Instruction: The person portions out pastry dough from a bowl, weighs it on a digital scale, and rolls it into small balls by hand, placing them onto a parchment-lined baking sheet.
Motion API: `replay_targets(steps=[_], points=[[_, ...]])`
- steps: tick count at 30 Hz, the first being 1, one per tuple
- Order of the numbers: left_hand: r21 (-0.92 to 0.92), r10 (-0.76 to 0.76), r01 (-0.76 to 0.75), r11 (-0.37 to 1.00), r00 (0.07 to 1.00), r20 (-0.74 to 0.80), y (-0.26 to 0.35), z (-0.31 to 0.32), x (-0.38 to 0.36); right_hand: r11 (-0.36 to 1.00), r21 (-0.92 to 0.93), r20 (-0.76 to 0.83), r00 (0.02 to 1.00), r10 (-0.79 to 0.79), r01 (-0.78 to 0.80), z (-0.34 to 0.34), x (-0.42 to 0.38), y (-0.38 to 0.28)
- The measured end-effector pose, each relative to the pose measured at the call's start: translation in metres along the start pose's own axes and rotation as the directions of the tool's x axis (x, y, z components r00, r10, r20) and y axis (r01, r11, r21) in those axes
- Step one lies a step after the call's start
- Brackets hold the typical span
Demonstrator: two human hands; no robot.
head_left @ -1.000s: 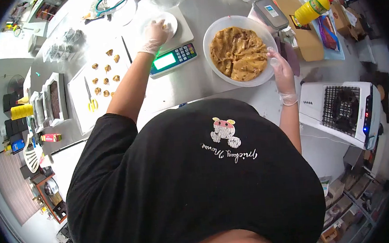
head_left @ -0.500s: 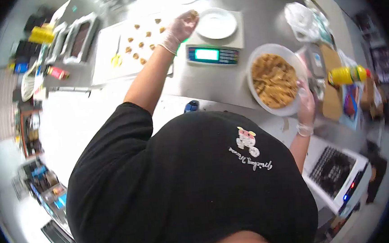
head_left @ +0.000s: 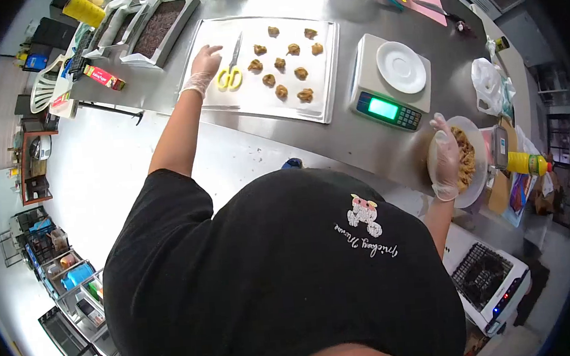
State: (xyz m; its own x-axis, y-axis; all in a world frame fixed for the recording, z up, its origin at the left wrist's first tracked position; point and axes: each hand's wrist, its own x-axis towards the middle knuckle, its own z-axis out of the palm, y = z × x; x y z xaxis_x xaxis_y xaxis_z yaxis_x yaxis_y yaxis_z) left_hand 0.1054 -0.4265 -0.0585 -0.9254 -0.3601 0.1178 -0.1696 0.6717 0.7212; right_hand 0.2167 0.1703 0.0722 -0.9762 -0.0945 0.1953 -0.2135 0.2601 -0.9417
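Located left hand, in a thin clear glove, over the left margin of a shallow rectangular tray lined with white paper. Recorded its fingers as apart, loosely bent and pointing away from the body; saw nothing between them.

Noted yellow-handled scissors with slim metal blades flat on the tray, just to the right of this hand. Read the long axis as running from handles on the body side to blade tips on the far side, leaning slightly right.

Counted eleven small, irregular golden-brown lumps on the same tray, to the right of the scissors, all spaced apart. Judged left hand nearer to scissors and most lumps.

Found right hand, likewise gloved, over the left part of a wide, round whitish bowl, with a soft golden-brown mass inside, just right of the palm. Recorded these fingers as extended, pointing away from the body; saw nothing gripped. Could not tell contact with the bowl.

Noted a pale scale with a lit green display between tray and bowl, bearing a round white saucer, on the shiny metal surface.
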Motion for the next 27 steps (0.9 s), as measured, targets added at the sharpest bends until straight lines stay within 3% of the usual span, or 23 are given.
replay_targets(steps=[2, 3, 4, 7, 9, 14, 18, 20, 23, 25, 26, 27], points=[[0.342, 0.166, -0.167, 0.925, 0.986, 0.032, 0.014, -0.008, -0.001, 0.995, -0.047, 0.001, 0.996, 0.088, -0.088, 0.029, 0.006, -0.011], [0.277, 0.112, -0.149, 0.949, 0.983, 0.145, 0.021, -0.009, 0.002, 0.993, -0.077, 0.006, 0.996, 0.088, -0.088, 0.041, 0.008, -0.018], [0.33, 0.024, -0.079, 0.941, 0.985, 0.169, 0.035, -0.007, 0.002, 0.993, -0.083, -0.002, 0.996, 0.088, -0.087, 0.051, 0.01, -0.023], [0.396, -0.006, -0.062, 0.916, 0.986, 0.168, 0.058, 0.016, 0.004, 0.99, -0.137, 0.082, 0.997, -0.003, 0.014, 0.069, 0.011, -0.027], [0.555, -0.136, -0.042, 0.831, 0.952, 0.275, 0.058, 0.031, 0.012, 0.99, -0.139, 0.069, 0.997, 0.024, -0.014, 0.076, 0.009, -0.028], [0.468, -0.115, -0.023, 0.883, 0.958, 0.264, 0.049, 0.045, 0.028, 0.962, -0.248, -0.005, 0.993, 0.116, -0.113, 0.071, -0.005, -0.031], [0.445, -0.139, -0.051, 0.894, 0.913, 0.384, 0.049, 0.032, 0.05, 0.98, -0.139, -0.108, 0.986, 0.125, -0.14, 0.063, -0.022, -0.027], [0.149, -0.131, 0.062, 0.987, 0.849, 0.512, 0.035, 0.031, 0.071, 0.967, -0.155, -0.178, 0.968, 0.177, -0.205, 0.058, -0.033, -0.033], [0.06, -0.173, 0.169, 0.984, 0.804, 0.569, 0.046, 0.033, 0.116, 0.953, -0.178, -0.223, 0.953, 0.203, -0.245, 0.049, -0.05, -0.036], [0.157, -0.045, -0.053, 0.986, 0.825, 0.563, 0.065, 0.043, 0.153, 0.94, -0.2, -0.258, 0.941, 0.221, -0.276, 0.044, -0.057, -0.036], [0.284, 0.003, -0.175, 0.943, 0.856, 0.517, 0.089, 0.041, 0.161, 0.928, -0.263, -0.272, 0.943, 0.191, -0.264, 0.043, -0.061, -0.034], [0.383, 0.143, -0.381, 0.842, 0.841, 0.522, 0.083, 0.058, 0.192, 0.906, -0.327, -0.294, 0.94, 0.174, -0.27, 0.042, -0.072, -0.036]])
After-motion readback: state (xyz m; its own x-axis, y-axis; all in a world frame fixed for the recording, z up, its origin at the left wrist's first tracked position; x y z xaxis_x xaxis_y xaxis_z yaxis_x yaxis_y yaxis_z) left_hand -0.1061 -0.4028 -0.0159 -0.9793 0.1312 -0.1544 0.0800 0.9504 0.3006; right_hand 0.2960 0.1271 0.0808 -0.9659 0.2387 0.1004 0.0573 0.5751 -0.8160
